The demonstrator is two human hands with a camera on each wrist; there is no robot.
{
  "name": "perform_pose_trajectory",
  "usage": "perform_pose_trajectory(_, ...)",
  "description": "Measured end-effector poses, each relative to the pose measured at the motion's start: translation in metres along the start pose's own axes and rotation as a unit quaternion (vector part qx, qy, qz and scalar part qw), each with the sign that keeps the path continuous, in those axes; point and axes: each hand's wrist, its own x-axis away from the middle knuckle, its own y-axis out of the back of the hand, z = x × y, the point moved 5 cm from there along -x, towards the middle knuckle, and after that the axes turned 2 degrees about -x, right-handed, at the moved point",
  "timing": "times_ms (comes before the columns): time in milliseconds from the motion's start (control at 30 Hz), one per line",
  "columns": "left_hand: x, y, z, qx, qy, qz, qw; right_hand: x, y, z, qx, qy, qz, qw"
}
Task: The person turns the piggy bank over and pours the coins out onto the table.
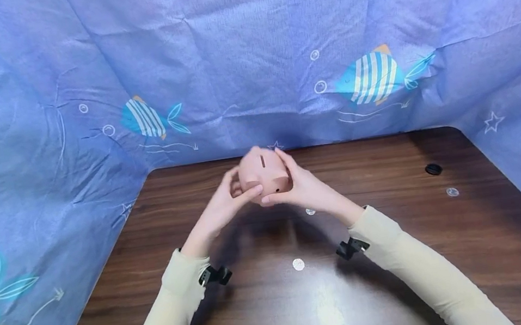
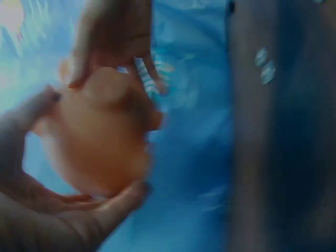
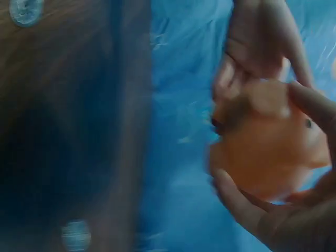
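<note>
A pink piggy bank [image 1: 262, 170] is held up above the far part of the table, its coin slot showing on top and its snout toward me. My left hand [image 1: 223, 202] grips its left side, thumb across the front near the face. On the other side my right hand [image 1: 305, 185] holds it, thumb by the snout and fingers along the right flank. Both wrist views are blurred; the piggy bank [image 2: 100, 144] appears between the two hands in the left one, and the same body [image 3: 265, 149] lies between curled fingers in the right one.
On the brown wooden table [image 1: 261, 316] lie a coin-like silver disc [image 1: 298, 264], another disc [image 1: 310, 211] by the right forearm and a clear disc [image 1: 452, 192] at the right. A black round cap [image 1: 433, 169] lies near it. A blue fish-print curtain [image 1: 245, 49] hangs behind.
</note>
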Motion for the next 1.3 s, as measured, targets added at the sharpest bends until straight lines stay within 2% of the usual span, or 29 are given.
perform_pose_trajectory(67,-0.007,-0.007,0.025,0.017,0.084,0.027,0.9960,-0.002,-0.008,-0.024,-0.002,-0.083,0.043,0.9956)
perform_pose_trajectory(100,-0.008,-0.011,0.035,0.015,0.111,0.038,0.9930,-0.002,-0.012,-0.033,0.002,-0.107,0.061,0.9924)
perform_pose_trajectory(167,-0.009,-0.015,0.048,0.013,0.143,0.053,0.9883,-0.001,-0.016,-0.045,-0.001,-0.131,0.083,0.9879)
perform_pose_trajectory(267,-0.009,-0.017,0.055,0.006,0.151,0.054,0.9870,0.000,-0.019,-0.052,-0.013,-0.137,0.094,0.9860)
perform_pose_trajectory(433,-0.010,-0.016,0.055,0.002,0.151,0.053,0.9872,-0.001,-0.018,-0.052,-0.017,-0.137,0.099,0.9855)
perform_pose_trajectory(500,-0.011,-0.015,0.052,0.001,0.141,0.048,0.9889,-0.002,-0.017,-0.050,-0.011,-0.133,0.095,0.9865)
perform_pose_trajectory(567,-0.011,-0.012,0.041,-0.008,0.108,0.032,0.9936,-0.003,-0.013,-0.040,-0.005,-0.117,0.081,0.9899)
perform_pose_trajectory(633,-0.009,-0.007,0.020,-0.033,0.047,0.005,0.9983,-0.004,-0.004,-0.020,0.007,-0.079,0.052,0.9955)
perform_pose_trajectory(667,-0.006,-0.003,0.005,-0.053,0.005,-0.014,0.9985,-0.003,0.002,-0.006,0.018,-0.046,0.032,0.9983)
perform_pose_trajectory(700,-0.002,0.001,-0.013,-0.079,-0.044,-0.034,0.9953,-0.002,0.009,0.012,0.029,-0.006,0.008,0.9995)
perform_pose_trajectory(733,0.004,0.006,-0.032,-0.107,-0.099,-0.056,0.9877,0.000,0.016,0.033,0.039,0.048,-0.017,0.9979)
perform_pose_trajectory(767,0.011,0.010,-0.052,-0.133,-0.158,-0.078,0.9754,0.003,0.024,0.054,0.048,0.112,-0.045,0.9915)
perform_pose_trajectory(800,0.020,0.014,-0.071,-0.155,-0.218,-0.099,0.9585,0.007,0.031,0.075,0.051,0.180,-0.073,0.9795)
perform_pose_trajectory(833,0.030,0.017,-0.089,-0.175,-0.277,-0.119,0.9373,0.013,0.037,0.095,0.053,0.251,-0.100,0.9614)
perform_pose_trajectory(900,0.050,0.018,-0.116,-0.193,-0.386,-0.140,0.8912,0.027,0.044,0.125,0.046,0.377,-0.140,0.9144)
perform_pose_trajectory(933,0.058,0.018,-0.124,-0.195,-0.429,-0.140,0.8707,0.033,0.046,0.134,0.036,0.427,-0.148,0.8914)
perform_pose_trajectory(967,0.065,0.016,-0.128,-0.196,-0.459,-0.136,0.8556,0.038,0.046,0.139,0.025,0.464,-0.149,0.8730)
perform_pose_trajectory(1000,0.069,0.015,-0.128,-0.200,-0.477,-0.132,0.8457,0.041,0.045,0.139,0.017,0.484,-0.145,0.8631)
perform_pose_trajectory(1033,0.069,0.013,-0.125,-0.202,-0.481,-0.128,0.8437,0.042,0.043,0.135,0.013,0.489,-0.136,0.8615)
perform_pose_trajectory(1067,0.066,0.011,-0.117,-0.204,-0.469,-0.124,0.8502,0.040,0.042,0.128,0.004,0.475,-0.122,0.8717)
perform_pose_trajectory(1100,0.060,0.009,-0.107,-0.204,-0.441,-0.120,0.8656,0.037,0.039,0.116,-0.012,0.440,-0.100,0.8922)
perform_pose_trajectory(1133,0.051,0.007,-0.093,-0.196,-0.397,-0.108,0.8903,0.031,0.036,0.102,-0.028,0.386,-0.078,0.9189)
perform_pose_trajectory(1167,0.041,0.004,-0.078,-0.180,-0.339,-0.093,0.9187,0.025,0.032,0.084,-0.044,0.315,-0.054,0.9467)
perform_pose_trajectory(1200,0.031,0.002,-0.060,-0.162,-0.270,-0.081,0.9457,0.018,0.028,0.063,-0.058,0.232,-0.031,0.9704)
perform_pose_trajectory(1233,0.021,-0.002,-0.041,-0.128,-0.196,-0.061,0.9704,0.014,0.022,0.042,-0.076,0.146,-0.008,0.9863)
perform_pose_trajectory(1267,0.013,-0.007,-0.021,-0.093,-0.123,-0.041,0.9873,0.011,0.016,0.021,-0.099,0.062,0.016,0.9930)
perform_pose_trajectory(1300,0.008,-0.012,-0.003,-0.062,-0.053,-0.025,0.9964,0.010,0.009,0.002,-0.119,-0.012,0.038,0.9921)
